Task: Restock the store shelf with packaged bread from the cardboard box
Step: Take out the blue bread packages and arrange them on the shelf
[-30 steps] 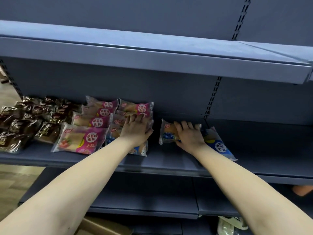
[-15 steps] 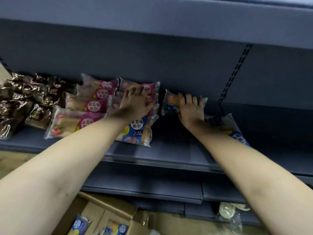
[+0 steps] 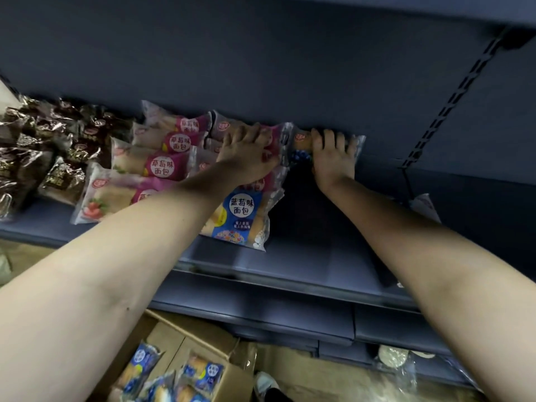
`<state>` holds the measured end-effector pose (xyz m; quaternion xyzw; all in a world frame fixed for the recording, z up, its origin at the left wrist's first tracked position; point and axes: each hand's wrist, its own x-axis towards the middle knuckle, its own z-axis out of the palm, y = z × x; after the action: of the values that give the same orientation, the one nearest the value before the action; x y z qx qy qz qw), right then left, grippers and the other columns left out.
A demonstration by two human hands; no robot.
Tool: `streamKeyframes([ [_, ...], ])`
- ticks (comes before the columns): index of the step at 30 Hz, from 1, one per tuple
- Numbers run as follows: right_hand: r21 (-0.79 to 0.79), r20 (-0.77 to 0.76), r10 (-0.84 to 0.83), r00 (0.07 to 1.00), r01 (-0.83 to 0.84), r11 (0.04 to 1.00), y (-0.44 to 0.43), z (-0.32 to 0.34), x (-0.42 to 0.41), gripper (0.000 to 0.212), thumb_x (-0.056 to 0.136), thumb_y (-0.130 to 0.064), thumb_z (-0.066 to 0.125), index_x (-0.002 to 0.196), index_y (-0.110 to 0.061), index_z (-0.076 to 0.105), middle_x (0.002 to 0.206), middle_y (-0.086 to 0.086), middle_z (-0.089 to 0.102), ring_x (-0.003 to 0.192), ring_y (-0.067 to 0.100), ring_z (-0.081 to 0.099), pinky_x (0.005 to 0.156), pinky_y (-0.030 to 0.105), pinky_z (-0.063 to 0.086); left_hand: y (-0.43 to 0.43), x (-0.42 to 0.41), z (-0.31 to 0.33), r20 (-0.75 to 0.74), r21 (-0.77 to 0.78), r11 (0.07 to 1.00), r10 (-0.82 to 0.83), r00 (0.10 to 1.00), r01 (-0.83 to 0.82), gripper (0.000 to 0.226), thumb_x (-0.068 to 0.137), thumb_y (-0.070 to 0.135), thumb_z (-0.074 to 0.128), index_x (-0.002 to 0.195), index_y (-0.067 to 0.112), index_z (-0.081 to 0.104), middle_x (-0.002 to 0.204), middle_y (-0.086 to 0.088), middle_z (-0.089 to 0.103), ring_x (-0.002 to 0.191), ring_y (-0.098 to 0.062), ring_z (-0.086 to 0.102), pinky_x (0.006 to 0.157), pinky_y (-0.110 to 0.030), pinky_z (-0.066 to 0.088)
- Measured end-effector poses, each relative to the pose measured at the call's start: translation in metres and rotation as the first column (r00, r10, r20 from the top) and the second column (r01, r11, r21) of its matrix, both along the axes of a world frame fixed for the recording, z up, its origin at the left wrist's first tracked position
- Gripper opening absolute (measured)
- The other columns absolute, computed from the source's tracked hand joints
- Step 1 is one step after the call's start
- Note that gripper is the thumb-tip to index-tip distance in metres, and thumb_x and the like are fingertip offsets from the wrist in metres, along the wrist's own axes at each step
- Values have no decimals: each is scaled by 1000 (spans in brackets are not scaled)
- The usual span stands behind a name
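Observation:
The blue-grey shelf (image 3: 304, 256) holds pink strawberry bread packs (image 3: 162, 166) in rows left of centre. My left hand (image 3: 246, 158) lies palm down on the right-hand pink stack, fingers curled over a pack at the back. A blue blueberry bread pack (image 3: 242, 216) lies at the front of that stack, partly under my forearm. My right hand (image 3: 333, 158) presses a second blueberry pack (image 3: 295, 149) against the shelf's back wall. The open cardboard box (image 3: 208, 340) stands on the floor below, with several blue packs (image 3: 203, 372) inside.
Dark brown wrapped packs (image 3: 43, 152) fill the shelf's far left. Another bread pack (image 3: 425, 206) peeks out behind my right forearm. A slotted upright (image 3: 452, 103) runs up the back wall. Lower shelves (image 3: 261, 314) jut out below, with a bagged item (image 3: 391, 355) at lower right.
My right hand has slid its blueberry pack from mid-shelf back to the wall. My left hand stayed on the pink stack. The view tilted down, bringing the cardboard box into sight.

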<state>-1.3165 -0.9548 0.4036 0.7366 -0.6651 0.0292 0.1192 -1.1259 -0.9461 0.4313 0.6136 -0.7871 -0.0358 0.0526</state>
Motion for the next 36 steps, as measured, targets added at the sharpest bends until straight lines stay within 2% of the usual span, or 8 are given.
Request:
streamKeyframes([
  [4, 20, 33, 12, 999, -13, 1000, -1, -3, -1, 86, 84, -15, 63, 150, -11, 9, 146, 15, 24, 135, 38, 21, 113, 59, 2, -1, -1, -5, 5, 8, 1000, 17, 1000, -17, 69, 94, 54, 34, 152, 22, 13, 160, -3, 5, 146, -34, 3, 117, -53, 5],
  [9, 58, 46, 94, 995, -96, 994, 7, 6, -15, 102, 82, -51, 59, 151, -13, -6, 154, 9, 11, 141, 35, 11, 111, 62, -4, 3, -4, 5, 19, 16, 1000, 16, 1000, -17, 69, 94, 53, 34, 151, 20, 13, 160, -8, 6, 145, -38, 4, 116, -54, 6],
  [11, 32, 19, 122, 992, -123, 992, 17, 8, -22, 101, 82, -56, 54, 152, -12, -5, 156, 7, 11, 142, 34, 11, 112, 63, -3, 8, -9, 10, 17, 7, 1000, 9, 1000, -9, 69, 94, 51, 35, 151, 20, 13, 160, -9, 6, 144, -39, 4, 116, -54, 6],
  [18, -34, -24, -6, 1000, 5, 999, 63, 34, -63, 84, 91, -51, 45, 152, -9, 5, 155, 9, 15, 139, 36, 17, 112, 63, 1, 30, -45, 33, -27, -98, 986, -137, 990, 133, 67, 94, 50, 39, 150, 20, 18, 156, -9, 20, 142, -35, 17, 116, -50, 12],
  [23, -53, -37, -135, 990, 133, 990, 106, 51, -106, 68, 95, -45, 39, 149, -8, 20, 152, 10, 20, 137, 35, 19, 112, 63, 7, 52, -89, 35, -19, -117, 958, -266, 964, 262, 70, 92, 49, 47, 150, 22, 19, 158, -4, 16, 142, -33, 16, 116, -47, 11],
  [31, 33, -56, -350, 935, 352, 935, 186, 40, -176, 62, 97, -46, 34, 148, -11, 26, 151, 11, 23, 135, 35, 23, 113, 59, 8, 91, -179, 22, -28, 28, 849, -527, 850, 527, 70, 94, 52, 43, 152, 26, 13, 160, 0, 7, 145, -31, 10, 117, -44, 11],
  [34, 32, -35, -370, 928, 371, 928, 209, 27, -192, 64, 95, -50, 31, 146, -12, 34, 149, 11, 32, 131, 36, 32, 111, 59, 13, 101, -206, 10, -46, 131, 768, -627, 778, 626, 73, 91, 56, 45, 151, 30, 12, 161, 4, 3, 145, -30, 9, 118, -45, 11],
  [36, 78, -38, -366, 930, 368, 926, 218, 19, -200, 66, 93, -53, 26, 144, -13, 38, 149, 10, 34, 131, 36, 33, 111, 59, 14, 104, -218, 6, -46, 186, 763, -622, 781, 619, 79, 87, 62, 47, 151, 33, 10, 161, 5, 0, 145, -32, 10, 116, -49, 11],
])
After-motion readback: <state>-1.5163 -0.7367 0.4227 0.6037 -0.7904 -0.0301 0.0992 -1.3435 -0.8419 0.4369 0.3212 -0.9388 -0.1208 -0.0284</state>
